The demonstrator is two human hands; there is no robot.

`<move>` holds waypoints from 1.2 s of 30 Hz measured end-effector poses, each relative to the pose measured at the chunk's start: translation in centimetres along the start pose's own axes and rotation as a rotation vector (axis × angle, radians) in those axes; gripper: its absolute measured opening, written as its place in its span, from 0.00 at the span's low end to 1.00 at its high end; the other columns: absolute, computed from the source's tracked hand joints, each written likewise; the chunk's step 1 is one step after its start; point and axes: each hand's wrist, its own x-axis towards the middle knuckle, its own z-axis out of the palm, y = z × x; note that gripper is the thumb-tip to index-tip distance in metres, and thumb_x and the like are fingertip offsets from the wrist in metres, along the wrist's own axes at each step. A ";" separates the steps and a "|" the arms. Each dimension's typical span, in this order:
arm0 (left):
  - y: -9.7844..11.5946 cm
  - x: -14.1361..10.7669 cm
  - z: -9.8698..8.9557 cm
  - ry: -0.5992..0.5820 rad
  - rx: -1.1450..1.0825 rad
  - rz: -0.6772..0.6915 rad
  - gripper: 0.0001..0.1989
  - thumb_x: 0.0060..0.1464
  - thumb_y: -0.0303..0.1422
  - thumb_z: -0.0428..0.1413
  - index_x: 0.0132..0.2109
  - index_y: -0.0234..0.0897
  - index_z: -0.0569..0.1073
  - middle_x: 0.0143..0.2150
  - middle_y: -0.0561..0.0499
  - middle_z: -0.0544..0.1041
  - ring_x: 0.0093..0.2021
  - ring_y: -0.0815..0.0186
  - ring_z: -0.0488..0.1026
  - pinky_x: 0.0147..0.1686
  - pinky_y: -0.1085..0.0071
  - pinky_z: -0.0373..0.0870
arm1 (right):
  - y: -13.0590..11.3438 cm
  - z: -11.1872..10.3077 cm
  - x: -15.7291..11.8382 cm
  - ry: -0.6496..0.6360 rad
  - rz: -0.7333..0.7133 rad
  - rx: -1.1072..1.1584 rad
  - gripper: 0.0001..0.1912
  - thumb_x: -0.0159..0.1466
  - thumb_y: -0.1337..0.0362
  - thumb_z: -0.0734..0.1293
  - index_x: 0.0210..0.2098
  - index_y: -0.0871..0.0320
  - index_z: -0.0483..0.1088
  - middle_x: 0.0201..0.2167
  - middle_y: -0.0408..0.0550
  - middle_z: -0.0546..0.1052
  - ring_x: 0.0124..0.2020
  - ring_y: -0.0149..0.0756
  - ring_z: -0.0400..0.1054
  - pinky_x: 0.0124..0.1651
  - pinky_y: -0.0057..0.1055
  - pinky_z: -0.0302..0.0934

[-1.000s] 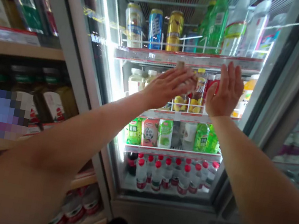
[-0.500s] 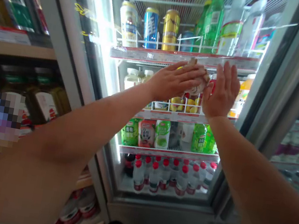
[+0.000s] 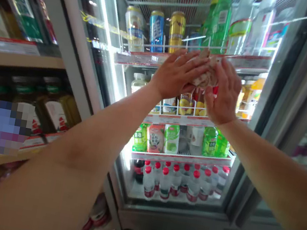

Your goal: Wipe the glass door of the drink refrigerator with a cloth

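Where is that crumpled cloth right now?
In the head camera's view, the crumpled cloth is between the left hand and the right hand, right of centre, in front of the drinks fridge and below the tall green bottle.

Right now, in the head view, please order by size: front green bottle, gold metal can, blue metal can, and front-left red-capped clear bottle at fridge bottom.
1. Front green bottle
2. Gold metal can and blue metal can: look alike, unranked
3. Red-capped clear bottle

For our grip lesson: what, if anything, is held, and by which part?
A cloth, by its left side, under the left hand; the right hand meets its right side, grip unclear.
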 end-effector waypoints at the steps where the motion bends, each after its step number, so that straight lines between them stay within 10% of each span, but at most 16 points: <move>1: -0.1 0.0 0.1 0.016 -0.006 -0.021 0.29 0.67 0.46 0.48 0.71 0.45 0.60 0.75 0.50 0.58 0.76 0.53 0.47 0.75 0.47 0.40 | -0.8 0.0 0.2 -0.061 -0.049 0.019 0.31 0.72 0.55 0.54 0.72 0.55 0.52 0.73 0.50 0.58 0.75 0.41 0.47 0.74 0.47 0.47; 7: 0.6 -0.8 0.2 0.113 0.033 -0.169 0.31 0.66 0.50 0.47 0.69 0.39 0.60 0.76 0.43 0.54 0.76 0.51 0.46 0.75 0.50 0.44 | -2.5 1.8 0.3 -0.136 -0.043 -0.013 0.27 0.71 0.57 0.56 0.69 0.49 0.59 0.72 0.46 0.61 0.75 0.43 0.46 0.74 0.52 0.46; 13: -0.1 -6.3 -0.9 -0.043 0.097 0.145 0.26 0.68 0.43 0.45 0.70 0.49 0.60 0.75 0.55 0.57 0.76 0.60 0.49 0.75 0.52 0.43 | -1.9 2.6 -0.4 -0.112 -0.014 -0.050 0.23 0.70 0.53 0.58 0.62 0.49 0.66 0.66 0.50 0.68 0.72 0.49 0.53 0.72 0.56 0.48; 20: -1.4 -12.2 -0.8 0.235 0.135 -0.312 0.31 0.69 0.40 0.46 0.75 0.45 0.49 0.77 0.48 0.52 0.78 0.55 0.38 0.75 0.42 0.32 | -2.4 2.4 -0.7 -0.103 -0.011 -0.074 0.25 0.69 0.56 0.60 0.64 0.48 0.66 0.65 0.51 0.68 0.70 0.54 0.54 0.70 0.59 0.50; 30: -2.9 -10.9 -1.4 0.300 -0.044 -0.418 0.32 0.68 0.43 0.45 0.75 0.45 0.52 0.77 0.51 0.52 0.78 0.49 0.31 0.73 0.36 0.25 | -2.5 2.7 -1.1 -0.002 -0.079 -0.057 0.25 0.67 0.56 0.60 0.63 0.37 0.67 0.64 0.44 0.70 0.69 0.57 0.56 0.66 0.60 0.54; 36: -5.1 -8.5 -2.1 0.380 -0.102 -0.426 0.34 0.65 0.43 0.45 0.75 0.60 0.45 0.76 0.73 0.46 0.76 0.66 0.19 0.75 0.49 0.14 | -2.4 2.9 -1.4 0.055 -0.173 -0.081 0.27 0.69 0.54 0.58 0.67 0.42 0.64 0.67 0.49 0.66 0.69 0.56 0.57 0.68 0.58 0.55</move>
